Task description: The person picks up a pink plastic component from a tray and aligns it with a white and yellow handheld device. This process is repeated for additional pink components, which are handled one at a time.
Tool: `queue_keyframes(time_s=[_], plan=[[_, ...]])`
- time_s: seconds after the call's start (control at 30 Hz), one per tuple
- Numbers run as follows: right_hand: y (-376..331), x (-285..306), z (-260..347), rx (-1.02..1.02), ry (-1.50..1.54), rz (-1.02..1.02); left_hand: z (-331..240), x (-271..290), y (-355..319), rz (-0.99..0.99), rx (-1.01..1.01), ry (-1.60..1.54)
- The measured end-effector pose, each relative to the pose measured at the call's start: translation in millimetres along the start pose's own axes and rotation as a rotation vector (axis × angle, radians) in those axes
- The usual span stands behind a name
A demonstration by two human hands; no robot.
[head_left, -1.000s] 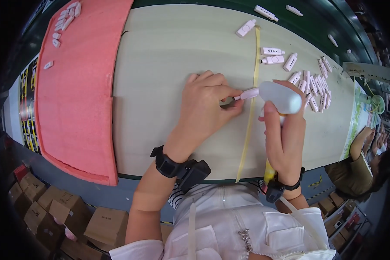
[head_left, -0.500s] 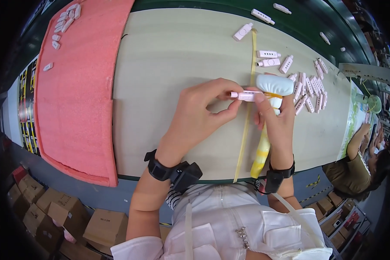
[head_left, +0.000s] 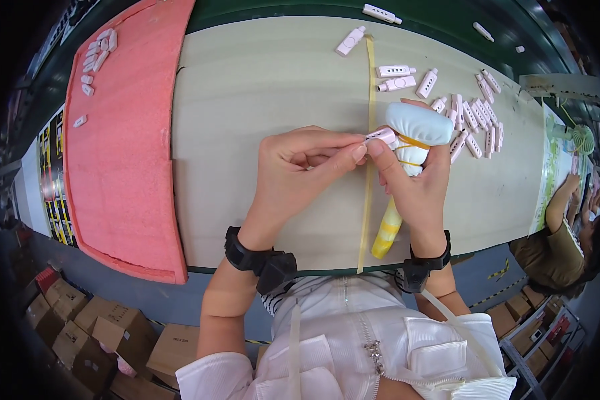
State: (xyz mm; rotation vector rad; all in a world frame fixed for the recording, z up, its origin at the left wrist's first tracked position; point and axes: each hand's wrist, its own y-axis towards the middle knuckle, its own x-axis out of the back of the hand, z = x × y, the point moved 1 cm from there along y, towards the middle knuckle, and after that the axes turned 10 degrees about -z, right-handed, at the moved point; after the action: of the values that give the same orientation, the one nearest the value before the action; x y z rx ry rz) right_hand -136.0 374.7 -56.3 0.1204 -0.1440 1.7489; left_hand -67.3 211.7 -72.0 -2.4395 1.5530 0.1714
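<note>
My left hand pinches one end of a small pale pink plastic piece above the beige table top. My right hand touches the other end of that piece with its thumb and fingers. It also grips a cloth-wrapped tool with a light blue padded head, bound with yellow bands; its yellow handle hangs down under the palm. A heap of several like pink pieces lies just right of my right hand.
A yellow strip runs across the table toward me. A pink foam mat with several small pieces covers the left side. Another person sits at far right. Cardboard boxes stand on the floor below.
Both hands have come together and lifted slightly toward me. The small pink piece now sits between both hands' fingertips, and the blue padded head has tipped up behind my right hand.
</note>
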Motion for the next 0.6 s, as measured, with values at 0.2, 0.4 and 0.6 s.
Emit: queue_keyframes(time_s=[0.2,0.4,0.6], plan=[[0.8,1.7,0.0,-0.059,0.022,0.021,6.4,5.6,5.0,0.006,-0.007,0.015],[2.5,4.2,3.3,-0.122,0.051,0.051,-30.1,121.6,63.6,-0.776,-0.480,0.892],[1.4,2.9,-6.7,-0.081,0.023,0.063,-59.5,196.0,83.7,-1.181,-0.149,1.593]])
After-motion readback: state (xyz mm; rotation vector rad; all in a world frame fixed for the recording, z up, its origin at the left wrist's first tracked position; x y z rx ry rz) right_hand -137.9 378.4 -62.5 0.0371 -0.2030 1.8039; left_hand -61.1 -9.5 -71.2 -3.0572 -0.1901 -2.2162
